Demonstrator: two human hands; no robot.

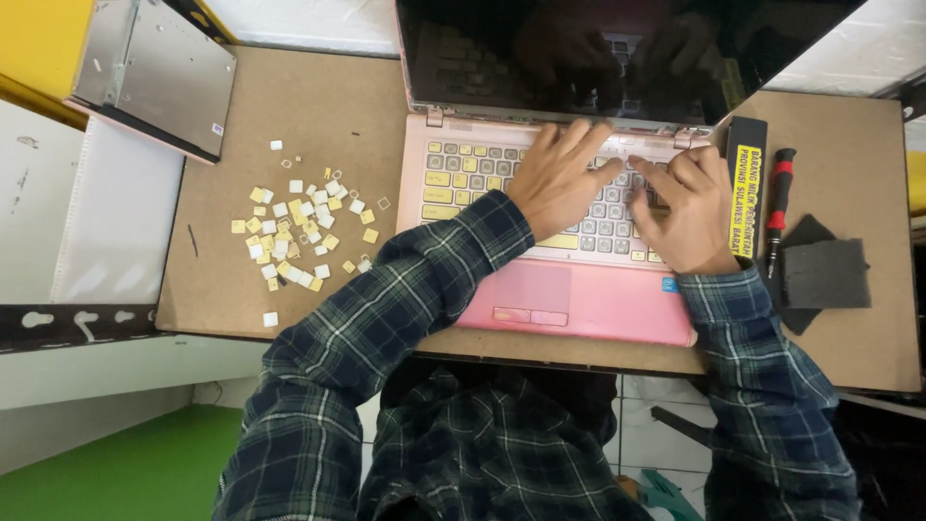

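Both hands work on the keyboard (540,198) of an open pink laptop (579,299) that lies on a brown board (289,125). The left hand (559,178) rests palm-down with fingers spread across the middle key rows, pressing flat and clasping nothing. The right hand (687,207) sits just beside it, fingers curled and the fingertips (644,172) bearing down on the upper right key rows; whether a keycap is pinched beneath them cannot be told. Many key seats to the left of the left hand show yellow with no cap, while grey-white caps remain under and between the hands. Well to the left of both hands, off the laptop, lies a scatter of loose keycaps (294,232), white and yellow, on the board. Near the right hand's outer side lie a black bar with a yellow label (746,183), a red-handled screwdriver (777,207) and dark grey pads (822,275). Beyond the keycaps, at the far left corner, rests a flat metal drive unit (154,72). Judged from this layout, the step in hand is work on the keycaps at the upper right rows; a next move would call for a fine fingertip hold on a single cap while the left hand steadies the deck.
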